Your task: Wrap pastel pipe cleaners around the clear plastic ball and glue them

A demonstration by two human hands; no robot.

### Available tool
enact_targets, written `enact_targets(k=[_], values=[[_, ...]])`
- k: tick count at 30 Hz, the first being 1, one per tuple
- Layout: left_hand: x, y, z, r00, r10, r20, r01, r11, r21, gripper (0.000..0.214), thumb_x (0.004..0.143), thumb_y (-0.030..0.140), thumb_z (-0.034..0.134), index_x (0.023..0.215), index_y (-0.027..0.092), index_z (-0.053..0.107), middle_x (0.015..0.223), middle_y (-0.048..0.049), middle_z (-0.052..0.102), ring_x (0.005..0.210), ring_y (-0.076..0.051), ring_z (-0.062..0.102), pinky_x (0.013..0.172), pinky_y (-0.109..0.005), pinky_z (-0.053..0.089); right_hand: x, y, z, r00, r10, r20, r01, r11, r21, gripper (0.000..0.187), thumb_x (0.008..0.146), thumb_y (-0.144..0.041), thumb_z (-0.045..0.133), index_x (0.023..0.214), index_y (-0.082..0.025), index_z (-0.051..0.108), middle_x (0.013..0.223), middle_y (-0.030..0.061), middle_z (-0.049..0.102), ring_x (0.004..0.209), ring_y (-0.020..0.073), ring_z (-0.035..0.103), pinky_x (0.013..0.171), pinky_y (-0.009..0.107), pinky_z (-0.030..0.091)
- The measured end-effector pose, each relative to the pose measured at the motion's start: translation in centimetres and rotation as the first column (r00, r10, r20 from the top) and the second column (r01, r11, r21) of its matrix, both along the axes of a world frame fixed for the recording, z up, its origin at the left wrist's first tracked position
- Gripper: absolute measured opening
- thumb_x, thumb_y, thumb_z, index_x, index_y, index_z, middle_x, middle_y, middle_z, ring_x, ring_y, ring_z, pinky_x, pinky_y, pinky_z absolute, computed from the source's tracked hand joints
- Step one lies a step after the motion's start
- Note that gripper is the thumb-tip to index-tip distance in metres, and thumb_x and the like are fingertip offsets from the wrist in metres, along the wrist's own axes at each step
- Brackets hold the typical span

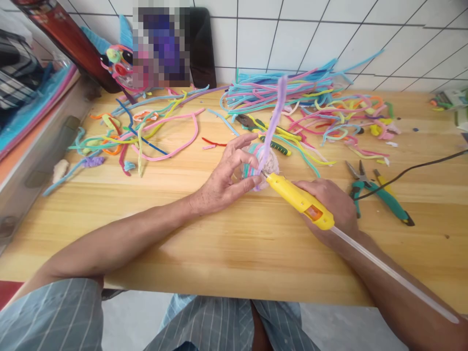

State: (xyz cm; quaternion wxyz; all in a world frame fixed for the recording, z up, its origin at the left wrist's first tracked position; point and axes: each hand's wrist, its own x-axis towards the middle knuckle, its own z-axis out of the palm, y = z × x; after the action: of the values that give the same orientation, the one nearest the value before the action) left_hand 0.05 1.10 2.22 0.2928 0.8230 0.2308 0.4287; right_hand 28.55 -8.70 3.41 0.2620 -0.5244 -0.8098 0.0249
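My left hand (236, 168) is closed around a small rounded craft piece (271, 163) with pink, teal and lilac bands. A lilac pipe cleaner (277, 109) stands up from it, its lower end by my left fingertips. In my right hand (331, 207) is a yellow hot glue gun (300, 197), its metal nozzle at the base of the pipe cleaner. A long clear glue stick (395, 275) sticks out of the gun's back, over my right forearm. The underside of the craft piece is hidden.
Green-handled pliers (389, 197) and a black cord (413, 170) lie at the right. Other pliers (268, 136) rest behind my hands. Pipe cleaner bundles (278, 90) and loose pieces (164, 124) spread along the back and left. A finished-looking pipe cleaner figure (119, 63) stands back left.
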Motion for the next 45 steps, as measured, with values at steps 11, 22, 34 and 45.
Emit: enact_targets(k=[11,22,34,45], values=[[-0.1,0.0,-0.6,1.000,0.009,0.004,-0.009,1.000,0.011,0.035,0.112,0.060,0.061,0.116,0.026,0.063,0.174,-0.0160,0.047,0.169,-0.032,0.042,0.139,-0.065,0.039,-0.6,-0.4,1.4,0.999,0.033,0.020,-0.034,0.996,0.088,0.027,0.111,-0.032,0.059,0.122,-0.019,0.080,0.097,0.0115,0.084,0.090,0.0265,0.079,0.086,0.038,0.060],[0.2,-0.2,-0.5,0.999,0.032,-0.003,-0.032,0.999,0.009,0.034,0.110,0.060,0.065,0.112,0.026,0.064,0.172,-0.0132,0.050,0.170,-0.033,0.042,0.139,-0.066,0.041,-0.9,-0.1,1.7,0.991,0.099,0.090,-0.122,0.941,0.315,0.027,0.112,-0.024,0.054,0.135,-0.021,0.068,0.093,0.0095,0.082,0.081,0.0252,0.075,0.078,0.038,0.053],[0.4,-0.3,-0.1,0.999,0.018,0.036,-0.017,1.000,-0.017,0.031,0.109,0.057,0.070,0.108,0.026,0.066,0.167,-0.0131,0.057,0.167,-0.034,0.046,0.137,-0.069,0.040,-1.1,-0.2,2.3,0.982,0.117,0.151,-0.162,0.928,0.336,0.021,0.113,-0.020,0.054,0.129,-0.018,0.067,0.086,0.0078,0.077,0.078,0.0244,0.070,0.075,0.038,0.051],[0.1,-0.3,-0.1,0.999,0.028,-0.035,-0.029,0.998,-0.047,0.033,0.112,0.058,0.062,0.112,0.025,0.066,0.176,-0.0135,0.049,0.172,-0.033,0.039,0.138,-0.067,0.039,-0.9,-0.1,3.3,0.934,0.056,0.353,-0.216,0.876,0.432,0.027,0.109,-0.017,0.061,0.135,-0.020,0.068,0.079,0.0041,0.074,0.073,0.0248,0.060,0.073,0.039,0.045]])
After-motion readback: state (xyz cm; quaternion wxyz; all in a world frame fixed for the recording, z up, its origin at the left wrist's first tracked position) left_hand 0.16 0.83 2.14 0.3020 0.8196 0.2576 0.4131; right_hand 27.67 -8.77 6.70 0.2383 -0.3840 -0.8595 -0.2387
